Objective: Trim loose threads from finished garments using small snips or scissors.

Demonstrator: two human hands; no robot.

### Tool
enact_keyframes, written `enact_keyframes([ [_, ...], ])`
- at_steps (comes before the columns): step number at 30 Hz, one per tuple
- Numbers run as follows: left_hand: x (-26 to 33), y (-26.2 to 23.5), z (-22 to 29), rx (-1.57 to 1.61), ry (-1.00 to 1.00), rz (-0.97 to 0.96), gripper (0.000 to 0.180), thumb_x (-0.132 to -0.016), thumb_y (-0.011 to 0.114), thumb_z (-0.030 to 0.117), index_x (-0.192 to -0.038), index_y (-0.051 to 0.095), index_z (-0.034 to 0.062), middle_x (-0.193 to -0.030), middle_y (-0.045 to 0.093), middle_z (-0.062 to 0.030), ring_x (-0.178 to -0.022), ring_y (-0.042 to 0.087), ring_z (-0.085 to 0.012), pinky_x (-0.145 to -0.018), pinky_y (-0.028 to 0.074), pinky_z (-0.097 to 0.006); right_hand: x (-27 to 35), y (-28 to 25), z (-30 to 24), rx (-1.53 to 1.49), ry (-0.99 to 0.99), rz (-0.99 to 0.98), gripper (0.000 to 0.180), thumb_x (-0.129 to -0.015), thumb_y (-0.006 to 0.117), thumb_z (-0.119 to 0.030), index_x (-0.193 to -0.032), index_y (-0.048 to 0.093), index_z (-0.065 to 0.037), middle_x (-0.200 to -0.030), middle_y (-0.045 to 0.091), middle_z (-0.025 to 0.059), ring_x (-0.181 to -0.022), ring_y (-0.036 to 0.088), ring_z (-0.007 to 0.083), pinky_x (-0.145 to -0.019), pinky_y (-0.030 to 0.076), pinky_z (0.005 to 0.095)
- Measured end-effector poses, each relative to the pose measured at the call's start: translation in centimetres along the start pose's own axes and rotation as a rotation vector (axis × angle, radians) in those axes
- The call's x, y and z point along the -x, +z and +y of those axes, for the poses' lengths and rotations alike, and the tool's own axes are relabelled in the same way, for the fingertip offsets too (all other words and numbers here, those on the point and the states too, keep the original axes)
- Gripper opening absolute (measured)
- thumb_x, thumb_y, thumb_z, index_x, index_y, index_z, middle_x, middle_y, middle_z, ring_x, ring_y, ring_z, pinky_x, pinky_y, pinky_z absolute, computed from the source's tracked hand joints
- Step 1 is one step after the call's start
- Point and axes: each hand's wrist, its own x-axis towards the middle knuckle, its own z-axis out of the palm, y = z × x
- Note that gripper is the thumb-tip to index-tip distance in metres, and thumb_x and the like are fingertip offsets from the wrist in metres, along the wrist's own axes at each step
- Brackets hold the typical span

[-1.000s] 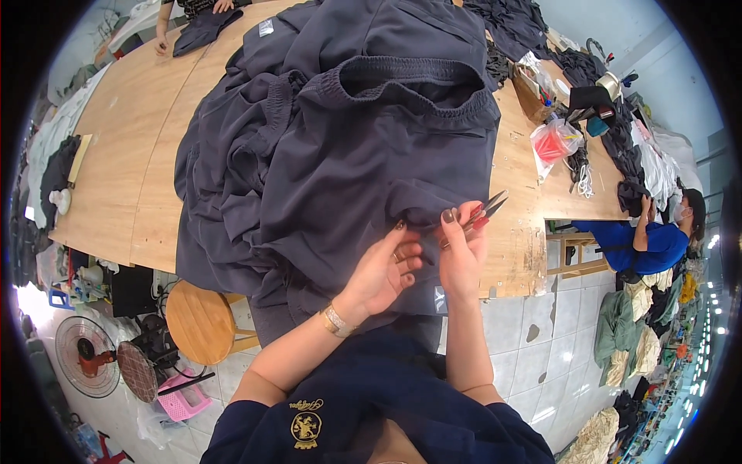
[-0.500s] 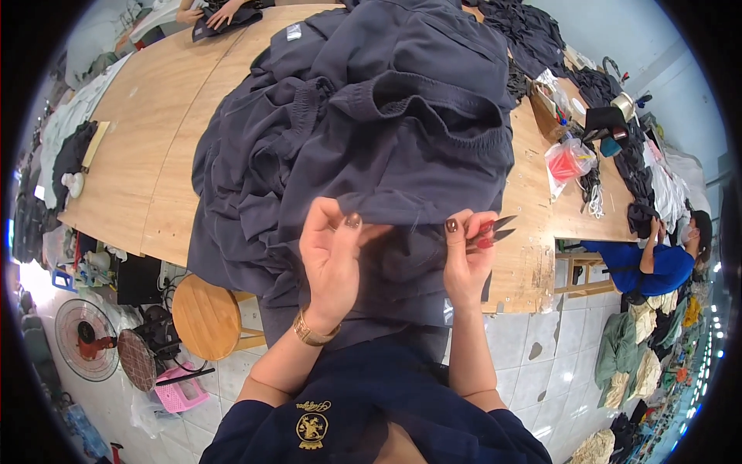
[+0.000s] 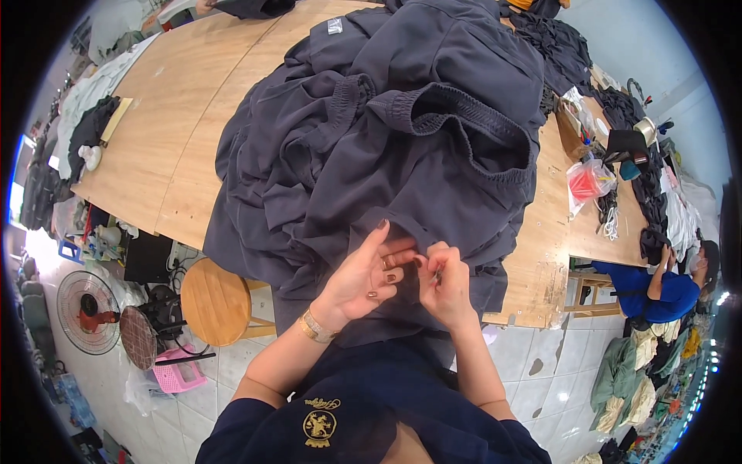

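A heap of dark grey elastic-waist garments (image 3: 417,174) spreads over the table's front edge, with a gathered waistband (image 3: 495,158) gaping at the right. Over the near cloth, my left hand (image 3: 357,282) is open, palm turned up, thumb and fingers apart, its fingertips close to my right hand. My right hand (image 3: 450,288) is closed around the thread snips, which are almost wholly hidden in the fist. Its fingertips are near the left fingers; whether they also pinch a thread is too small to tell.
The heap lies on a wooden table (image 3: 189,116). To the right are a plastic bag with red contents (image 3: 591,182) and a seated person in blue (image 3: 645,290). Left of me stand a round wooden stool (image 3: 215,301), a fan (image 3: 89,312) and a pink plastic stool (image 3: 178,375).
My right hand has moved left toward my left hand and curled, hiding the snips' blades. The left hand has let go of the cloth edge and spread its fingers. The view has shifted slightly.
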Motion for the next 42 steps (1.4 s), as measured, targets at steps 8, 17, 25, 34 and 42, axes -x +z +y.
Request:
enact_keyframes([
  [8,-0.6,0.2,0.2,-0.091,0.123,0.023,0.029,-0.093,0.054,0.038,-0.098,0.056,0.0088,-0.093,0.060,-0.0036,-0.074,0.059,-0.0128,-0.046,0.036,-0.019,1.3,-2.1,0.3,0.287,-0.159,-0.169,0.031,-0.066,0.066,0.008,-0.084,0.044,-0.004,-0.074,0.055,0.0092,-0.055,0.056,0.0237,-0.051,0.045,0.0313],
  [17,-1.6,0.4,-1.7,0.061,0.330,-0.100,0.035,-0.098,0.045,0.031,-0.097,0.056,-0.0019,-0.099,0.061,-0.0120,-0.111,0.057,-0.0341,-0.093,0.050,-0.042,1.6,-3.4,0.8,-0.149,0.421,-0.006,0.024,-0.084,0.064,-0.012,-0.088,0.042,-0.003,-0.072,0.049,0.0061,-0.054,0.044,0.0117,-0.050,0.038,0.0244],
  [25,-1.2,0.3,-2.0,-0.022,0.390,-0.088,0.039,-0.099,0.044,0.031,-0.101,0.056,-0.0057,-0.104,0.061,-0.0161,-0.110,0.057,-0.0295,-0.095,0.048,-0.038,0.4,-2.9,0.3,0.438,0.172,-0.081,0.026,-0.081,0.067,-0.025,-0.077,0.051,-0.006,-0.066,0.054,0.0072,-0.050,0.055,0.0254,-0.045,0.041,0.0324],
  [34,-1.1,1.1,-2.2,-0.183,0.506,-0.048,0.041,-0.100,0.040,0.031,-0.110,0.057,-0.0060,-0.108,0.063,-0.0166,-0.105,0.061,-0.0259,-0.097,0.046,-0.038,-0.4,-3.1,-0.3,0.547,0.151,-0.149,0.023,-0.078,0.069,-0.020,-0.076,0.051,-0.005,-0.068,0.055,0.0081,-0.053,0.056,0.0265,-0.048,0.042,0.0326],
  [42,-1.3,0.5,-2.1,-0.212,0.513,-0.066,0.041,-0.100,0.040,0.031,-0.108,0.057,-0.0057,-0.111,0.062,-0.0146,-0.106,0.059,-0.0225,-0.099,0.044,-0.038,-0.2,-3.1,0.4,0.582,0.120,-0.149,0.025,-0.078,0.069,-0.024,-0.077,0.051,-0.007,-0.066,0.053,0.0067,-0.050,0.055,0.0242,-0.046,0.041,0.0319],
])
